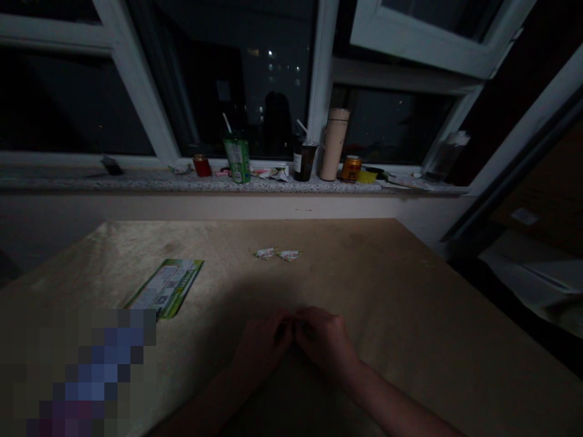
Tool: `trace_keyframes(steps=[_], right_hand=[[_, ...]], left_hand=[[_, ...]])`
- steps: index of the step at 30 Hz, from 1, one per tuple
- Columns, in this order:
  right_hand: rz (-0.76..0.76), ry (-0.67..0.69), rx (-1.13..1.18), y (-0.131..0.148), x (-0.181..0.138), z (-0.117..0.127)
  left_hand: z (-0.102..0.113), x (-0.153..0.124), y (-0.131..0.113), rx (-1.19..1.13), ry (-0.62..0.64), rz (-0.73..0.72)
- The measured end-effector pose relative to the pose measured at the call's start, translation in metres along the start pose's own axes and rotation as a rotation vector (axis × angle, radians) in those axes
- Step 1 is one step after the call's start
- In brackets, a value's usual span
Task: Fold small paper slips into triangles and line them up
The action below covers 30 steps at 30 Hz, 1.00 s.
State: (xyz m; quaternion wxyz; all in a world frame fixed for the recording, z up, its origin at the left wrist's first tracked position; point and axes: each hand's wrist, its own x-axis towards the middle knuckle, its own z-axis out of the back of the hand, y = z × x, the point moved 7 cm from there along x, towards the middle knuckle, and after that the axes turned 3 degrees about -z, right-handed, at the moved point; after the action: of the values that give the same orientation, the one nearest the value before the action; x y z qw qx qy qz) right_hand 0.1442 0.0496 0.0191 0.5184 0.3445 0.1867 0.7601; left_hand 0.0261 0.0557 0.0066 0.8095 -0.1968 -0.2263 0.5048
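Note:
Both hands meet over the near middle of the brown table [387, 279], fingertips pinched together. My left hand [266, 340] is closed, its thumb and index finger touching those of the other hand. My right hand [325, 337] is closed in the same kind of pinch. Anything between the fingertips is too dark and small to make out. Beyond the hands lie two small triangular printed packets, one on the left [265, 253] and one on the right [289, 255]. Off to the left, a flat green-and-white printed package [170, 285] rests on the table.
A pixelated patch [95, 376] covers the lower left. Along the granite windowsill [273, 187] stand a green cup with a straw [237, 158], a dark cup [304, 161], a tall pink flask [334, 145], an orange can [351, 169], a red jar [201, 165] and a clear bottle [449, 158].

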Motion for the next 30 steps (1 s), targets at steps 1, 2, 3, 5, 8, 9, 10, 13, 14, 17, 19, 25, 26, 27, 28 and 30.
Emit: trace_keyframes(steps=[1, 2, 3, 5, 8, 9, 10, 13, 14, 17, 19, 25, 26, 27, 28, 30], right_hand=[[0.004, -0.004, -0.001, -0.0004, 0.0002, -0.0004], [0.008, -0.005, -0.004, -0.0009, 0.0003, -0.0009], [0.011, -0.001, -0.010, -0.0012, 0.0004, -0.0019], [0.009, 0.021, -0.047, -0.0022, 0.0004, -0.0047], [0.005, 0.061, -0.118, -0.0030, 0.0001, -0.0089], [0.004, 0.069, -0.125, -0.0030, 0.0001, -0.0096], [0.003, 0.068, -0.121, -0.0031, 0.0002, -0.0096], [-0.012, 0.057, -0.083, -0.0039, 0.0010, -0.0088], [-0.017, 0.051, -0.076, -0.0043, 0.0012, -0.0084], [-0.002, 0.041, -0.068, -0.0037, 0.0014, -0.0082], [0.013, 0.043, -0.074, -0.0028, 0.0014, -0.0083], [0.047, 0.053, -0.209, 0.0007, 0.0020, -0.0059], [0.067, 0.057, -0.227, 0.0021, 0.0019, -0.0057], [0.087, 0.062, -0.231, 0.0033, 0.0017, -0.0057], [0.104, 0.068, -0.221, 0.0040, 0.0013, -0.0061], [0.107, 0.065, -0.170, 0.0029, 0.0009, -0.0062]], left_hand=[[-0.0003, -0.0001, 0.0003, 0.002, -0.001, 0.001], [-0.0006, -0.0003, 0.0007, 0.006, 0.000, 0.002], [-0.0007, -0.0004, 0.0011, 0.009, 0.000, 0.003], [-0.0007, -0.0007, 0.0017, 0.014, 0.000, 0.006], [-0.0002, -0.0009, 0.0025, 0.016, 0.000, 0.010], [0.0001, -0.0009, 0.0028, 0.016, -0.001, 0.012], [0.0003, -0.0008, 0.0031, 0.016, -0.003, 0.013], [0.0012, -0.0005, 0.0038, 0.012, -0.014, 0.017], [0.0012, -0.0004, 0.0039, 0.009, -0.015, 0.018], [0.0008, -0.0001, 0.0035, 0.007, -0.012, 0.017], [0.0004, 0.0000, 0.0026, 0.011, -0.009, 0.014], [0.0025, 0.0005, -0.0004, 0.024, 0.000, -0.012], [0.0028, 0.0005, -0.0009, 0.027, 0.004, -0.022], [0.0030, 0.0004, -0.0014, 0.030, 0.009, -0.031], [0.0031, 0.0003, -0.0019, 0.033, 0.013, -0.038], [0.0032, 0.0002, -0.0024, 0.038, 0.015, -0.045]])
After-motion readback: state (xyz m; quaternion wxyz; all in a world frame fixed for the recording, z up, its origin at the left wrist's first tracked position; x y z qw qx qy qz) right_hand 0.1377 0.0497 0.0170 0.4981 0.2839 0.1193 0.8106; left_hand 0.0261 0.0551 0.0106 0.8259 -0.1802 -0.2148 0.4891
